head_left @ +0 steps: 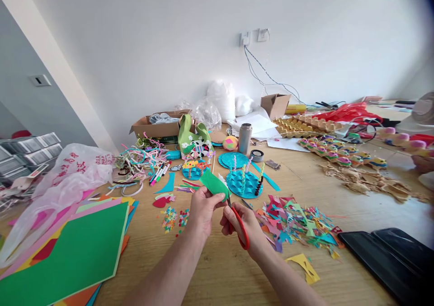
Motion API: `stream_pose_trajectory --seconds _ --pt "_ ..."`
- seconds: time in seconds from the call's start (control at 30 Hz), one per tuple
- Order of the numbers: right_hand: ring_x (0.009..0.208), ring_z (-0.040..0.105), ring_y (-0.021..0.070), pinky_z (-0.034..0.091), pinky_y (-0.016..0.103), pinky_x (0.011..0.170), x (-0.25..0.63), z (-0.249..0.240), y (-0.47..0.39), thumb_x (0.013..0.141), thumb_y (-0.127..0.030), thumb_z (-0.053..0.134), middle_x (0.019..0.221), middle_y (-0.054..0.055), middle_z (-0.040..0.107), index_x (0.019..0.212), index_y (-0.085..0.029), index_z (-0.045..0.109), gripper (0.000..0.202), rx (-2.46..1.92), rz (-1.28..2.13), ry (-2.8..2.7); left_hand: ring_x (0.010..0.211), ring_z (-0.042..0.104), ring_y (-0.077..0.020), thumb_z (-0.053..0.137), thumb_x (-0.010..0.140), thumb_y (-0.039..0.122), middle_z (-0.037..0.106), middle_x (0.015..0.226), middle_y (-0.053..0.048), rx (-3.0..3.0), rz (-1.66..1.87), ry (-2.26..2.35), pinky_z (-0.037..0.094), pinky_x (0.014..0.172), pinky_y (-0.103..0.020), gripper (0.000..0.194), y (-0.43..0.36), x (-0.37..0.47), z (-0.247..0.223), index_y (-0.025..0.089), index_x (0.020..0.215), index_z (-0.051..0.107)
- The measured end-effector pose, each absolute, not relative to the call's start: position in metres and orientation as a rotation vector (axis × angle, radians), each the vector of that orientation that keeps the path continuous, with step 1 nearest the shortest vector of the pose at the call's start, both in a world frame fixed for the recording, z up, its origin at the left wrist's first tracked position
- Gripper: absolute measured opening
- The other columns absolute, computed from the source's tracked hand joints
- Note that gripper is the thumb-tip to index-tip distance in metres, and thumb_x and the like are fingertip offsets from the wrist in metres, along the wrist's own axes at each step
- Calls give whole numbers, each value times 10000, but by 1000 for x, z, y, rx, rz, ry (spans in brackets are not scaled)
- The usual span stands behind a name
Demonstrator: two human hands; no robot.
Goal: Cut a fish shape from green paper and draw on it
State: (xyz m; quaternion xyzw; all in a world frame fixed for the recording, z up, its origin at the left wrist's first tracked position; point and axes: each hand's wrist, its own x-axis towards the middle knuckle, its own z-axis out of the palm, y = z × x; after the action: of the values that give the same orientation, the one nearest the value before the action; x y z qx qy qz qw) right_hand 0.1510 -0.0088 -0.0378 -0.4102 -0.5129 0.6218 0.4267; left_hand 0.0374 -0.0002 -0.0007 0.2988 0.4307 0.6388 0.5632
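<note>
A small piece of green paper is pinched between the thumb and fingers of my left hand. My right hand grips a pair of scissors with red handles, and their dark blades meet the paper's right edge. Just beyond my hands stands a blue round base with bumps and fuzzy pipe cleaners sticking up from it. A smaller blue base carries orange and yellow paper fish. Red paper shapes and piles of tiny colored paper bits lie left of my left hand.
Colored paper sheets are stacked at the left. A heap of paper scraps and a black case lie to the right. Behind are a metal flask, a green knitted bag, pipe cleaners and painted egg-carton pieces.
</note>
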Motion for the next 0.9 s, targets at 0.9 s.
stream_pose_trajectory --seconds 0.9 --pt "349 516 99 335 197 348 153 -36 -10 662 -585 693 484 -20 583 619 -186 471 459 -1123 1516 -1293 559 599 -136 772 493 154 672 648 -32 688 1529 1063 499 583 -266 228 0 41 -3 129 675 637"
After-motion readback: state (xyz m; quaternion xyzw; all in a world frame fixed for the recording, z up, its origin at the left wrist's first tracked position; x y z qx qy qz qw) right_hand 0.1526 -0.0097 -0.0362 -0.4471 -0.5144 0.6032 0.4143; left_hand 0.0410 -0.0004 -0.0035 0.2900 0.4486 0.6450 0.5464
